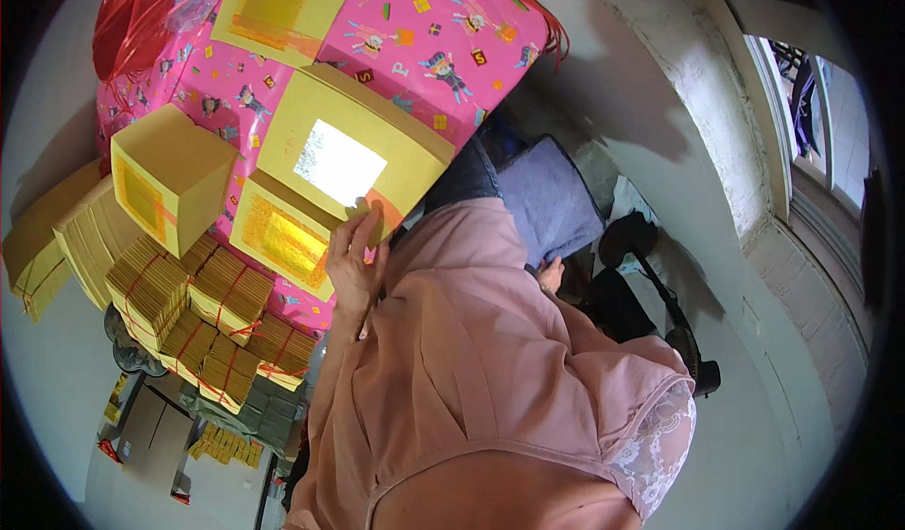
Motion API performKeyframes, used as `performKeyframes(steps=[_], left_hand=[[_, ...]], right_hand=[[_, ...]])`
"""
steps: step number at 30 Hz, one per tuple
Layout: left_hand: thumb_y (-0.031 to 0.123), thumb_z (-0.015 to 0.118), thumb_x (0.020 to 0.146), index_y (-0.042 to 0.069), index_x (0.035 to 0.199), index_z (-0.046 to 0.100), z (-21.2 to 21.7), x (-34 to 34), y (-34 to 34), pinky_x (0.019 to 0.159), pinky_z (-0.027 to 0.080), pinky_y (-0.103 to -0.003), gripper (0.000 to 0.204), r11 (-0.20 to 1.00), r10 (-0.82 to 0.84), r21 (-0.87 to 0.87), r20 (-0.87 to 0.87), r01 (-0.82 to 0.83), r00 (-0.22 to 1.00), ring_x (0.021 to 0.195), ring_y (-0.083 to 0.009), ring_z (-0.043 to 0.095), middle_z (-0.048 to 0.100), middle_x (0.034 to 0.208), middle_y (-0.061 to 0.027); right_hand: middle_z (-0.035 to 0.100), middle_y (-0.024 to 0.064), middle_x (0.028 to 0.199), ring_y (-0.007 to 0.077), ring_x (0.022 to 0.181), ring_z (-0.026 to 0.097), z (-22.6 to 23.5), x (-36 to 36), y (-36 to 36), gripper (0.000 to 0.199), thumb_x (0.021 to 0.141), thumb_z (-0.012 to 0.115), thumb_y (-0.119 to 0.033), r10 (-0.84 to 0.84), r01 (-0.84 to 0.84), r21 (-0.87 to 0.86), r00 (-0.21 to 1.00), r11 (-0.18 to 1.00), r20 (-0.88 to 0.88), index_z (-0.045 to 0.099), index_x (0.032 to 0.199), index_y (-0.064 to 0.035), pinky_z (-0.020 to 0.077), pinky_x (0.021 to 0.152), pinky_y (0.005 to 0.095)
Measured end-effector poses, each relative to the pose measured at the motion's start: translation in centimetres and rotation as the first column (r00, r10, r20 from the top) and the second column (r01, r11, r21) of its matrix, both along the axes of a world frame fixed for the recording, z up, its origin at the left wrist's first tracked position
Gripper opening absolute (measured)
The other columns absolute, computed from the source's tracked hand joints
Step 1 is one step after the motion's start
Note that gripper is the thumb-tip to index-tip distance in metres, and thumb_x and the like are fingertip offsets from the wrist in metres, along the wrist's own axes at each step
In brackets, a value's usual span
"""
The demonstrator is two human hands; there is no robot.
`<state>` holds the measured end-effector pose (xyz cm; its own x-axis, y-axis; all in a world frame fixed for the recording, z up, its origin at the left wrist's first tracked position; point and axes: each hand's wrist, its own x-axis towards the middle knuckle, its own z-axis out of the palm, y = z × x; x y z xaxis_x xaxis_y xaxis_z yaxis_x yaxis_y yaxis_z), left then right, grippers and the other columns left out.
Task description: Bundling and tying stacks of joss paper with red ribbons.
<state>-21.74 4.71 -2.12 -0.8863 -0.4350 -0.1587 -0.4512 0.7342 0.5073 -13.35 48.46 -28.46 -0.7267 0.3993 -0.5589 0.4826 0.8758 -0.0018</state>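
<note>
While the left hand [354, 260] touched the yellow paper stack [346, 157], grip half-curled, sheet-parting seemed in hand, a pinch needed next, firm hold untellable there and at the right hand [551, 273].

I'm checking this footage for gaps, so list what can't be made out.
All in the head view:
Yellow block: area beneath the left hand is covered by its fingers.
Right hand: forearm hidden by the pink shirt; grip too small to tell.
Topmost yellow paper: cut off by the upper edge.
Distant yellow bundles: too small to count.
</note>
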Motion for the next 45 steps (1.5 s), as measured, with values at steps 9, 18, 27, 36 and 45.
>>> performKeyframes(steps=[9, 18, 27, 36, 45], left_hand=[[0.002, 0.075, 0.071, 0.016, 0.125, 0.067, -0.3, -0.1, 0.4, 0.087, 0.051, -0.040, 0.057, 0.999, 0.036, 0.027, -0.043, -0.035, 0.998, 0.098, -0.0304, 0.059, 0.061, 0.109, -0.0093], [0.003, 0.074, 0.068, 0.015, 0.121, 0.069, -0.7, 0.2, 0.0, 0.084, 0.051, -0.040, 0.055, 0.998, 0.046, 0.039, -0.064, -0.043, 0.997, 0.096, -0.0290, 0.058, 0.061, 0.109, -0.0078], [-0.001, 0.073, 0.065, 0.017, 0.121, 0.068, -0.3, -0.3, 0.0, 0.086, 0.052, -0.040, 0.059, 0.997, 0.053, 0.052, -0.036, -0.052, 0.998, 0.098, -0.0293, 0.059, 0.061, 0.109, -0.0077], [0.001, 0.076, 0.065, 0.016, 0.124, 0.067, -0.6, 0.1, 0.5, 0.085, 0.051, -0.039, 0.062, 0.996, 0.085, 0.028, -0.073, -0.083, 0.994, 0.098, -0.0290, 0.058, 0.062, 0.108, -0.0073], [0.006, 0.073, 0.067, 0.015, 0.121, 0.067, -2.0, 0.6, 1.4, 0.086, 0.050, -0.040, 0.056, 0.990, 0.140, 0.023, -0.169, -0.138, 0.976, 0.098, -0.0310, 0.055, 0.061, 0.111, -0.0078]], right_hand=[[0.064, 0.0221, 0.106, 0.0389, 0.094, 0.065, -1.0, -4.8, -0.5, 0.038, 0.081, 0.070, -0.025, -0.008, -0.004, 0.034, 0.938, 0.999, 0.347, 0.056, 0.111, -0.0056, 0.0538, 0.083, 0.0450], [0.067, 0.0175, 0.105, 0.0329, 0.092, 0.066, -1.3, -12.2, 1.0, 0.035, 0.081, 0.065, -0.028, 0.183, -0.046, -0.304, 0.879, 0.951, 0.441, 0.062, 0.110, -0.0088, 0.0538, 0.082, 0.0431], [0.070, 0.0130, 0.105, 0.0269, 0.091, 0.067, -1.5, -14.4, -0.9, 0.035, 0.082, 0.060, -0.032, 0.371, 0.038, -0.654, 0.797, 0.756, 0.476, 0.068, 0.109, -0.0121, 0.0538, 0.081, 0.0412], [0.071, 0.0124, 0.103, 0.0269, 0.091, 0.067, 1.1, -17.1, 0.6, 0.033, 0.083, 0.059, -0.031, 0.539, -0.143, -0.690, 0.740, 0.710, 0.401, 0.070, 0.108, -0.0128, 0.0537, 0.081, 0.0418], [0.071, 0.0118, 0.100, 0.0269, 0.090, 0.068, -1.6, -22.8, -0.7, 0.031, 0.084, 0.058, -0.031, 0.791, -0.398, -0.751, 0.552, 0.527, 0.262, 0.071, 0.106, -0.0136, 0.0537, 0.081, 0.0424]])
